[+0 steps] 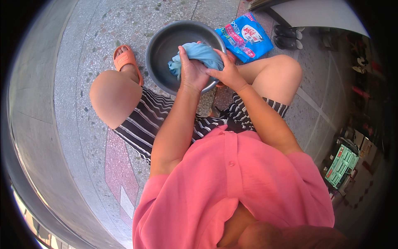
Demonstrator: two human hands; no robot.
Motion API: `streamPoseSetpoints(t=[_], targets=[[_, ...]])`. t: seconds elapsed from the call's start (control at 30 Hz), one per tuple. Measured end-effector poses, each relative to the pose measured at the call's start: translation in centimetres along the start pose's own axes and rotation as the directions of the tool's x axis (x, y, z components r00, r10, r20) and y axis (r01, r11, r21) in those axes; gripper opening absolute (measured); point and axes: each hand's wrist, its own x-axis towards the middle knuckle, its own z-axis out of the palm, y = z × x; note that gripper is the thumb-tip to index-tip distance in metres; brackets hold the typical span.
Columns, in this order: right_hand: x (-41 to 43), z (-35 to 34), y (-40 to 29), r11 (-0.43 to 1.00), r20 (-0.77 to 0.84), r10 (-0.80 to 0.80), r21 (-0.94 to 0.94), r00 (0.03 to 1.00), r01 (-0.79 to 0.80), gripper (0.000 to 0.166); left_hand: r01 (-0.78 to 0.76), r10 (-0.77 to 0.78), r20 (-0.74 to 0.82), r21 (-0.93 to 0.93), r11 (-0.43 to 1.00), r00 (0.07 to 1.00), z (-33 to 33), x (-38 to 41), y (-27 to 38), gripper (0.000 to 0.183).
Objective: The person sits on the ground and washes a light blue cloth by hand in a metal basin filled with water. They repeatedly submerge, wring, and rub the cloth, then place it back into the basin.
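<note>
A twisted light-blue cloth (202, 53) is held over a round grey metal basin (152, 65) that stands on the floor between my knees. My left hand (194, 70), palm turned up, supports the cloth near its middle. At the cloth's right end, my right hand (228, 71) grips it with the thumb on the near side. A loose end of the cloth hangs down on the left inside the basin. Both hands are close together, and the cloth hides most of their fingers. The basin's visible inner wall is bare and dark.
A blue detergent bag (248, 39) bearing writing lies right of the basin. Dark shoes (287, 37) sit farther right. My foot in an orange slide sandal (124, 60) rests left of the basin on the terrazzo floor (93, 37). A green plastic case (342, 165) is at the far right.
</note>
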Motion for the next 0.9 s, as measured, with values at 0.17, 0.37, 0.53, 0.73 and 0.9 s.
streamPoseSetpoints(t=[0.17, 0.37, 0.53, 0.73, 0.9], targets=[[1.3, -1.5, -0.6, 0.99, -0.014, 0.066, -0.12, 0.998, -0.067, 0.028, -0.053, 0.045, -0.222, -0.027, 0.998, 0.974, -1.5, 0.8, 1.1, 0.059], [0.4, -0.9, -9.1, 0.818, 0.203, -0.568, 0.027, 0.798, 0.575, 0.031, 0.267, -0.267, 0.014, -0.032, 0.963, 0.964, -4.3, 1.6, 1.9, 0.025], [-1.6, 3.0, -9.2, 0.89, 0.164, -0.43, -0.089, 0.888, 0.447, 0.031, 0.361, -0.362, 0.088, 0.02, 0.932, 0.928, -6.2, 2.8, 1.7, 0.022], [4.1, 1.7, -2.1, 0.989, -0.205, -0.057, -0.142, 0.977, 0.028, 0.031, -0.001, 0.086, -0.444, 0.188, 0.982, 0.892, -0.6, 1.2, -1.6, 0.022], [-0.2, 3.1, -5.6, 0.971, -0.157, -0.234, 0.001, 0.959, 0.237, 0.03, 0.018, 0.186, -0.391, 0.462, 0.887, 0.901, -3.6, 3.1, -0.3, 0.021]])
